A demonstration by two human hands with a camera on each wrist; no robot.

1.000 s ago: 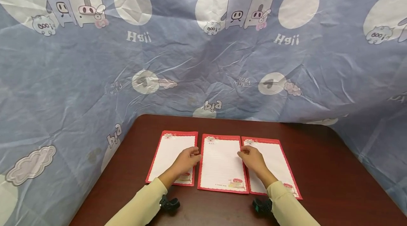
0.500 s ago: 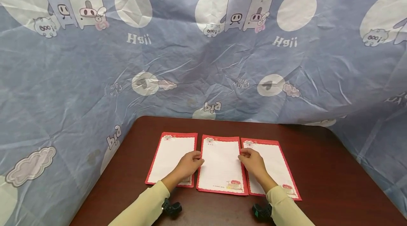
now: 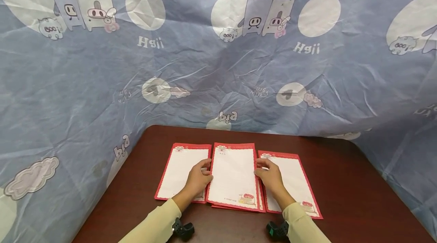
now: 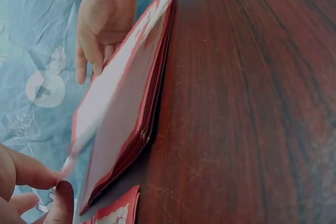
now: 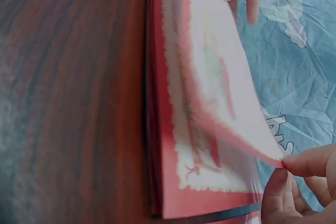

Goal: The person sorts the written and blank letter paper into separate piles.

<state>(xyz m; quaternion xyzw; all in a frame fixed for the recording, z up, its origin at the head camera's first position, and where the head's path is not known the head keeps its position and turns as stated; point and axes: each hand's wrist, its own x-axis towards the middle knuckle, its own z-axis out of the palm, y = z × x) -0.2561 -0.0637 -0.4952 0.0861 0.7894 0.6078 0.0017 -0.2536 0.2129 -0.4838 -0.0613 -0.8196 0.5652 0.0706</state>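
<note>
A red-bordered sheet of paper [image 3: 233, 176] is raised over the middle stack [image 4: 123, 124] of matching sheets. My left hand [image 3: 198, 177] pinches its left edge between thumb and fingers. On the opposite edge, my right hand [image 3: 271, 176] pinches the paper the same way. In the right wrist view, the lifted sheet [image 5: 231, 72] bows above the stack below, its corner caught between thumb and forefinger. The left wrist view shows the gap between this sheet and the pile. A small cake drawing decorates its lower right.
A left stack [image 3: 182, 167] and a right stack [image 3: 300, 176] of similar red-bordered paper flank the middle one on a dark brown table [image 3: 348, 186]. Behind the table hangs a blue printed cloth [image 3: 218, 64]. Each wrist wears a black band [image 3: 183, 229].
The top sheet of the middle stack has come up off the pile and shifted slightly left, held by both hands. The stack's right and lower edges now show beneath it.
</note>
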